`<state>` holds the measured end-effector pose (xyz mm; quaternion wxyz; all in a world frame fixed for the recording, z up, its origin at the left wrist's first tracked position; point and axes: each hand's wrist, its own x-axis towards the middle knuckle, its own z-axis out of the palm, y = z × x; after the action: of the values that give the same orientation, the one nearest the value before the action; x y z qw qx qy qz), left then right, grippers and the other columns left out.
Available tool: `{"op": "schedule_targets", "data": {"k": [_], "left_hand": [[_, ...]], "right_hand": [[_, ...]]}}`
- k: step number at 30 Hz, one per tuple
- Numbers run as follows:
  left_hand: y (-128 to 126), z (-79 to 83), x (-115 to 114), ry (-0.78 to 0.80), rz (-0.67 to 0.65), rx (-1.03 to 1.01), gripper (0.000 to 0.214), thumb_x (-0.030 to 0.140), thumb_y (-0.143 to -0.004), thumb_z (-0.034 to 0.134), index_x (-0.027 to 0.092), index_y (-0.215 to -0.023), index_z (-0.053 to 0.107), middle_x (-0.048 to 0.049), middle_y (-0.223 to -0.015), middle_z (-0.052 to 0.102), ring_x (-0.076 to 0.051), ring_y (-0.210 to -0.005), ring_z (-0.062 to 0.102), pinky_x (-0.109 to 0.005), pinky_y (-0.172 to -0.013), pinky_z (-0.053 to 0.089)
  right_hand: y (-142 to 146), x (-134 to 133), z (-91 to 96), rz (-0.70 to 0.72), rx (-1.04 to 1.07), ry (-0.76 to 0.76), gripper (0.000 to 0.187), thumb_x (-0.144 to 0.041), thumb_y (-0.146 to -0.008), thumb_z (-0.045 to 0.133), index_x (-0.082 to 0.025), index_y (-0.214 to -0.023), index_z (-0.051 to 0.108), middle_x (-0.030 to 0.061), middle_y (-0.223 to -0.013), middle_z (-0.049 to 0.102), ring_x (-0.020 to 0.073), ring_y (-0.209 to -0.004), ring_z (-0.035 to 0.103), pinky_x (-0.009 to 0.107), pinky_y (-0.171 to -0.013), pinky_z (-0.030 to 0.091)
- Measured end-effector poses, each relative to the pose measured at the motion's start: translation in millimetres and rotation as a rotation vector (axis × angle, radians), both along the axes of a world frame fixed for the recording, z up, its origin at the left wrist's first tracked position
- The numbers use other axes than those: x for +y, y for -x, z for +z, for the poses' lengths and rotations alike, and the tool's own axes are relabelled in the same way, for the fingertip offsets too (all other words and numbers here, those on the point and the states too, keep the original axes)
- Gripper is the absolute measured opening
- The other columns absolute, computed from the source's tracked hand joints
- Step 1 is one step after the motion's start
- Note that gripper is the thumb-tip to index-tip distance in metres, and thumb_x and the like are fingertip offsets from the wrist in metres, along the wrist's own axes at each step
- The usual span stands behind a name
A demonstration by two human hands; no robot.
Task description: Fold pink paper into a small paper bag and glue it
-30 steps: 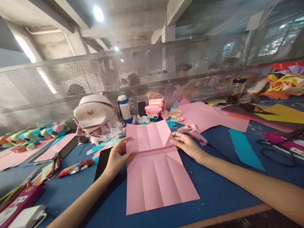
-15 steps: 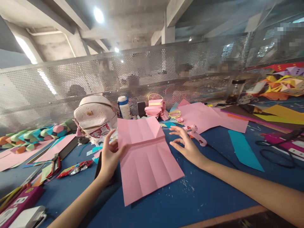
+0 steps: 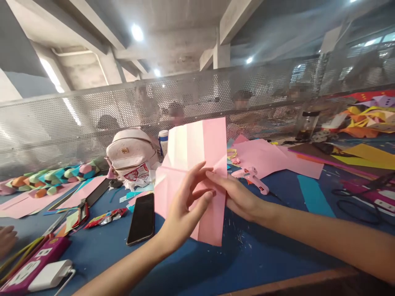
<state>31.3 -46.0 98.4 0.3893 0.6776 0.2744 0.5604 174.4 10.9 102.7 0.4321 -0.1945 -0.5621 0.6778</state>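
A creased pink paper sheet [image 3: 195, 144] is held upright above the table, showing lengthwise folds and one crosswise crease. My right hand [image 3: 242, 198] grips its right edge, with the thumb in front and the other fingers partly hidden behind the paper. My left hand [image 3: 187, 207] is in front of the sheet, thumb and fingers apart, its fingertips close to the right thumb. Whether the left fingertips press on the paper I cannot tell. A black phone [image 3: 141, 218] lies left of the sheet, and a pink glue gun [image 3: 253, 179] lies to its right.
Behind stand a white backpack [image 3: 131, 150] and a bottle [image 3: 163, 142] before a perforated metal screen [image 3: 77, 119]. A purple power strip [image 3: 46, 259] and wrapper [image 3: 105, 218] lie left. Pink sheets [image 3: 265, 158] and a blue strip [image 3: 314, 195] lie right. Another person's hand [image 3: 8, 240] shows far left.
The pink sheet has been raised and tilted upright. My right hand has come to its edge and gripped it. My left hand moved from the left edge to the front, uncovering the phone.
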Motion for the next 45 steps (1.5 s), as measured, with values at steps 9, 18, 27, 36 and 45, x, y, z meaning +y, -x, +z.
{"op": "schedule_targets", "data": {"k": [9,18,27,36,45], "left_hand": [[75,-3.4,18,-0.333,0.693,0.111,0.032,0.021,-0.085,0.066,0.027,-0.116,0.066,-0.0068,-0.129,0.057,-0.024,-0.125,0.051,-0.031,-0.094,0.049],[93,-43.0,45,0.524,0.162,-0.021,0.047,0.051,-0.082,0.069,0.016,-0.113,0.068,-0.0113,-0.089,0.073,-0.020,-0.071,0.070,-0.029,-0.062,0.055],[88,-38.2,40,0.524,0.095,0.024,0.055,0.044,-0.073,0.080,0.020,-0.120,0.065,-0.0063,-0.081,0.076,-0.023,-0.072,0.072,-0.030,-0.066,0.056],[79,-28.6,30,0.449,0.210,-0.011,0.041,0.047,-0.079,0.074,0.020,-0.107,0.065,-0.0022,-0.074,0.071,-0.017,-0.061,0.067,-0.025,-0.059,0.052],[77,-22.9,39,0.448,0.288,-0.072,0.036,0.050,-0.076,0.075,0.021,-0.087,0.056,0.0073,-0.060,0.056,-0.005,-0.044,0.048,-0.014,-0.044,0.036]], "right_hand": [[-51,8,-15.6,-0.259,-0.245,0.257,0.015,-0.032,-0.077,0.073,-0.022,-0.079,0.063,0.0033,-0.082,0.070,0.0219,-0.087,0.067,0.031,-0.074,0.054],[-70,24,-37.8,-0.264,-0.310,0.312,0.022,-0.034,-0.077,0.075,-0.023,-0.092,0.065,0.0070,-0.099,0.074,0.0275,-0.101,0.068,0.036,-0.084,0.057],[-76,33,-48.7,-0.313,-0.415,0.137,0.031,-0.047,-0.071,0.080,-0.023,-0.083,0.064,0.0033,-0.093,0.069,0.0265,-0.099,0.064,0.038,-0.087,0.053],[-78,28,-43.8,-0.326,-0.456,0.073,0.032,-0.047,-0.069,0.079,-0.023,-0.074,0.059,0.0024,-0.079,0.065,0.0259,-0.086,0.064,0.037,-0.071,0.054],[-78,24,-35.9,-0.158,-0.460,0.227,0.031,-0.039,-0.067,0.081,-0.022,-0.087,0.064,0.0038,-0.089,0.072,0.0208,-0.079,0.068,0.030,-0.061,0.052]]}}
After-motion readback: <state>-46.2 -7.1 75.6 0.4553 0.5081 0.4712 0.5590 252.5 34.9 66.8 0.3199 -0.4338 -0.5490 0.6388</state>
